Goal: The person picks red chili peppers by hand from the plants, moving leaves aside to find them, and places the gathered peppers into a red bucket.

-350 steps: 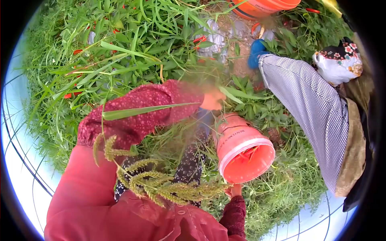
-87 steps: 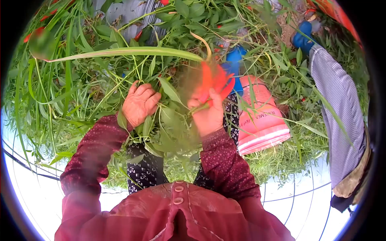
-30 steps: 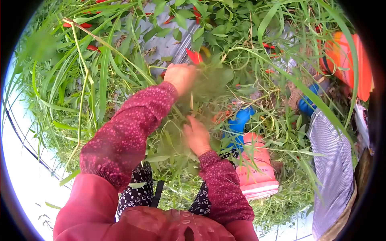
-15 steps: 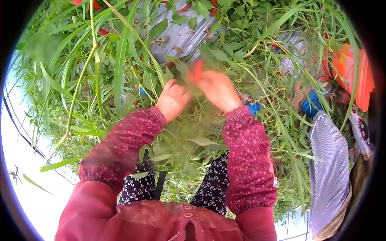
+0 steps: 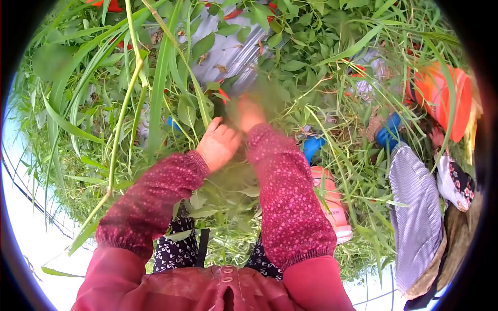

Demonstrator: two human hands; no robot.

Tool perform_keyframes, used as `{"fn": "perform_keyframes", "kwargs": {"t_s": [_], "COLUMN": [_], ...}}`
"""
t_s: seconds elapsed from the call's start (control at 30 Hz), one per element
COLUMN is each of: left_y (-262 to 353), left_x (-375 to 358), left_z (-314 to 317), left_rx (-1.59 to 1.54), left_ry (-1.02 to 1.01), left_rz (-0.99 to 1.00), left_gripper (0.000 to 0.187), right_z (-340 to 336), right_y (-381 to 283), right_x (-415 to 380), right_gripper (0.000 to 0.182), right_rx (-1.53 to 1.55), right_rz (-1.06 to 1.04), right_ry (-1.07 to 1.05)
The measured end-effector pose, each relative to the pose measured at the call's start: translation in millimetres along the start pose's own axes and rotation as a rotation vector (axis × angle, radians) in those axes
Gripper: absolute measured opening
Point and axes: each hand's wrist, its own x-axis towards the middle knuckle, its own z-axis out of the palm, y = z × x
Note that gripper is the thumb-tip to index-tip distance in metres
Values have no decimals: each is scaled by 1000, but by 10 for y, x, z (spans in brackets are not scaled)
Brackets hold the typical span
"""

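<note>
My left hand [image 5: 220,145] is in the middle of the pepper plants, its fingers curled in. What it grips, if anything, is hidden. Touching or just beside it, my right hand [image 5: 250,113] is smeared by motion, and its fingertips disappear among blurred leaves [image 5: 272,96]. A red chilli pepper [image 5: 223,95] shows just above the left hand, up and left of the right hand. More red chillies [image 5: 233,14] are scattered among the leaves beyond.
Silvery plastic mulch [image 5: 223,52] covers the ground ahead. A tall grass stem [image 5: 122,114] crosses the left. An orange-pink container [image 5: 331,205] stands beside my right sleeve. On the right are another person's sleeve [image 5: 417,207], a blue-gloved hand [image 5: 388,133] and an orange bucket [image 5: 448,98].
My right hand has moved left and slightly nearer, closer to my left hand. The red chillies it held half a second ago no longer show in it. The orange-pink container has come into view.
</note>
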Motion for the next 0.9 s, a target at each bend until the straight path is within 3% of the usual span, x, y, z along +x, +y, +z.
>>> {"fn": "perform_keyframes", "kwargs": {"t_s": [0.07,0.1,0.17,0.2,0.23,0.33,0.43,0.47,0.5,0.6,0.67,0.73,0.83,0.9], "left_y": [14,21,41,52,58,34,-20,-19,19,17,85,181,86,107], "left_x": [2,13,62,92,121,157,167,168,158,121,164,274,310,422], "left_z": [36,60,37,30,14,0,63,33,-16,44,27,-50,73,-17], "left_rx": [-18,-31,-42,-24,-3,54,69,86,118,68,111,116,247,195], "left_ry": [30,51,67,-1,-70,-134,-172,-288,-398,-312,-347,-522,-426,-409], "left_rz": [-21,-48,-48,-73,-96,-50,5,-8,-19,-14,-39,-153,-53,-85], "left_gripper": [23,23,25,26,27,29,32,33,34,32,32,32,38,38], "right_z": [-164,-241,-411,-447,-431,-374,-281,-247,-237,-431,-614,-671,-730,-644], "right_y": [-4,35,41,7,47,181,276,402,553,961,1097,1225,1319,1500], "right_x": [-238,-366,-677,-809,-912,-1133,-1253,-1267,-1374,-1743,-2032,-2222,-2677,-3138], "right_gripper": [38,38,34,31,31,32,34,36,35,30,26,28,36,36], "right_rx": [469,461,1463,1598,1597,1986,2174,2246,2206,2025,1854,1855,1777,1700], "right_rz": [73,79,20,-114,-116,-9,50,14,24,48,80,46,-18,0], "right_ry": [231,241,268,355,361,421,567,593,663,712,502,501,509,481]}}
